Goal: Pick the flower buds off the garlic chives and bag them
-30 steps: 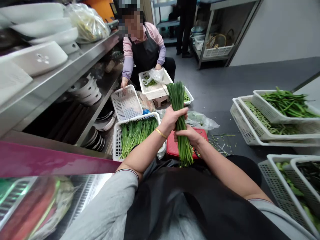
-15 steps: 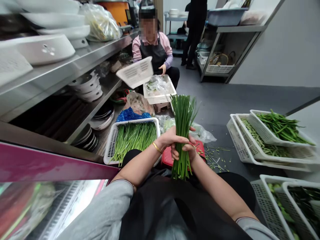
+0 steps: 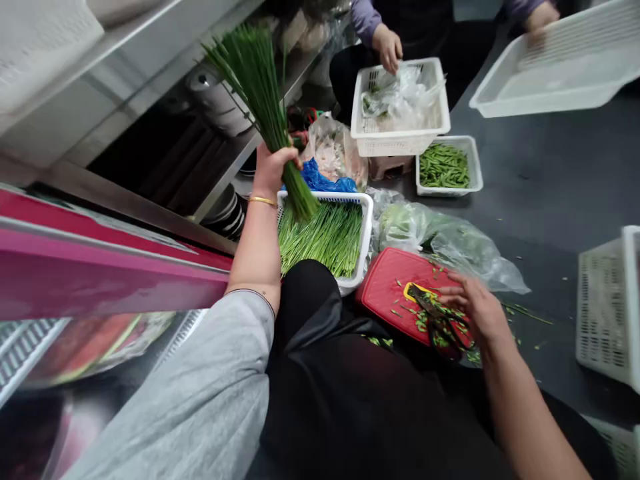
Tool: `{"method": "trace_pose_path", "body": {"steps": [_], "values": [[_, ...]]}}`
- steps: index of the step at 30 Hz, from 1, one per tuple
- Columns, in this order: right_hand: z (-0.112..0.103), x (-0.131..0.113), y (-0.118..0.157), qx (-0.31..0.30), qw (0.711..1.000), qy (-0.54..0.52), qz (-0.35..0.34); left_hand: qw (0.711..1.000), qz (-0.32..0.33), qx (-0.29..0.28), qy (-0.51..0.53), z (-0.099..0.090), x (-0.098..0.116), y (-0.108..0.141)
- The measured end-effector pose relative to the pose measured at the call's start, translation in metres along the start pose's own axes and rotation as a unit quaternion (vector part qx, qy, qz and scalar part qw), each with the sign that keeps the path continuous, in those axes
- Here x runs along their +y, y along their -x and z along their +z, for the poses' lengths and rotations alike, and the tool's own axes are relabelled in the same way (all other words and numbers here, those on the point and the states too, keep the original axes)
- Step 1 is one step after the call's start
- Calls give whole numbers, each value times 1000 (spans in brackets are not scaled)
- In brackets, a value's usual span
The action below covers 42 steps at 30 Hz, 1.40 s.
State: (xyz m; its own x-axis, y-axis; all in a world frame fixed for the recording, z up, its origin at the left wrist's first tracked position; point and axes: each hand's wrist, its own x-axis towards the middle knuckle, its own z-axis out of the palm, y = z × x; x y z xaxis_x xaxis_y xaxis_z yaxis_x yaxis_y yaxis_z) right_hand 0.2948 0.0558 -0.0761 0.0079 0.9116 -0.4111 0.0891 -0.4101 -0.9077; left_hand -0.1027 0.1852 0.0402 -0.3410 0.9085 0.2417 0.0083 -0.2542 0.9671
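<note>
My left hand (image 3: pixel 274 172) is wrapped round a bunch of green chives (image 3: pixel 263 83), raised over the left part of a white basket (image 3: pixel 367 230). More chives (image 3: pixel 325 233) lie side by side inside that basket. My right hand (image 3: pixel 473 301) hangs empty with its fingers apart, just above a red plastic surface (image 3: pixel 385 287). On that surface lie black-handled scissors (image 3: pixel 435 317), among small green trimmings and over a yellow patch. I cannot tell whether my right fingertips touch anything there.
Across from me, a co-worker's hand (image 3: pixel 389 48) reaches into a white basket (image 3: pixel 400 143) of plastic bags; the other lifts a white basket (image 3: pixel 555 73). Green beans (image 3: pixel 444 167) fill a small basket. A bag of greens (image 3: pixel 450 240) lies on the floor. Metal shelving (image 3: pixel 165 50) borders my left.
My left hand has carried the chives left and up, over the basket. My right hand has let go of them and moved down beside the scissors. The view has tilted downward.
</note>
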Motion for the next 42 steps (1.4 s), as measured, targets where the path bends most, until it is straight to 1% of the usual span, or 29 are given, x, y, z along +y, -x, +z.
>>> {"method": "trace_pose_path", "body": {"steps": [2, 3, 4, 6, 7, 8, 9, 11, 13, 14, 15, 16, 17, 19, 21, 23, 25, 28, 30, 31, 33, 34, 35, 36, 37, 38, 39, 40, 42], "values": [[-16, 22, -2, -6, 999, 24, 48, 992, -44, 71, -93, -40, -38, -24], [-20, 29, -4, -16, 996, 41, 73, 982, -78, 105, -135, -57, -59, -29], [-22, 35, -7, -30, 993, 60, 93, 968, -126, 130, -175, -72, -79, -31], [-21, 41, -15, -58, 987, 94, 113, 932, -215, 168, -237, -92, -116, -27], [-18, 41, -20, -67, 985, 107, 117, 922, -238, 174, -249, -97, -133, -24], [-16, 40, -24, -71, 983, 118, 121, 914, -258, 175, -259, -97, -148, -22], [-12, 39, -27, -72, 981, 130, 127, 909, -274, 168, -264, -93, -162, -20], [-5, 35, -32, -73, 975, 152, 145, 904, -304, 141, -264, -73, -189, -19], [2, 33, -35, -91, 970, 163, 157, 900, -329, 91, -270, -38, -215, -15], [5, 32, -35, -104, 968, 166, 160, 897, -335, 55, -284, -18, -228, -11], [8, 33, -36, -119, 965, 170, 161, 889, -337, 3, -309, 2, -240, -4], [9, 34, -36, -130, 962, 177, 162, 871, -342, -63, -347, 21, -252, 4], [10, 37, -36, -138, 959, 186, 164, 862, -348, -92, -357, 37, -263, 14], [9, 45, -35, -144, 953, 203, 174, 849, -357, -124, -370, 63, -286, 35], [7, 56, -33, -150, 948, 213, 182, 831, -367, -147, -391, 78, -307, 52], [7, 63, -31, -165, 942, 228, 184, 813, -382, -161, -409, 87, -324, 62], [8, 65, -30, -187, 933, 254, 176, 796, -398, -172, -422, 94, -336, 64], [14, 60, -28, -207, 919, 304, 138, 780, -413, -203, -424, 96, -340, 55], [18, 55, -27, -209, 914, 329, 110, 773, -418, -241, -411, 84, -335, 39], [19, 54, -26, -209, 913, 335, 100, 775, -412, -258, -403, 71, -331, 27], [21, 55, -24, -206, 914, 338, 86, 788, -384, -261, -404, 36, -322, 0], [21, 58, -24, -207, 915, 338, 79, 819, -331, -225, -412, 15, -317, -15], [22, 61, -23, -211, 915, 338, 70, 835, -297, -150, -438, -6, -313, -29], [23, 64, -22, -217, 913, 340, 60, 832, -280, -83, -472, -25, -311, -42], [25, 67, -22, -228, 910, 343, 53, 823, -275, -44, -495, -41, -310, -53], [26, 70, -22, -238, 906, 348, 47, 816, -276, -24, -507, -54, -312, -61], [28, 71, -23, -247, 902, 352, 45, 810, -282, -14, -514, -62, -316, -67], [30, 72, -24, -255, 898, 356, 46, 806, -290, -14, -516, -67, -321, -70], [34, 70, -27, -261, 894, 361, 57, 802, -303, -18, -515, -68, -334, -70]]}}
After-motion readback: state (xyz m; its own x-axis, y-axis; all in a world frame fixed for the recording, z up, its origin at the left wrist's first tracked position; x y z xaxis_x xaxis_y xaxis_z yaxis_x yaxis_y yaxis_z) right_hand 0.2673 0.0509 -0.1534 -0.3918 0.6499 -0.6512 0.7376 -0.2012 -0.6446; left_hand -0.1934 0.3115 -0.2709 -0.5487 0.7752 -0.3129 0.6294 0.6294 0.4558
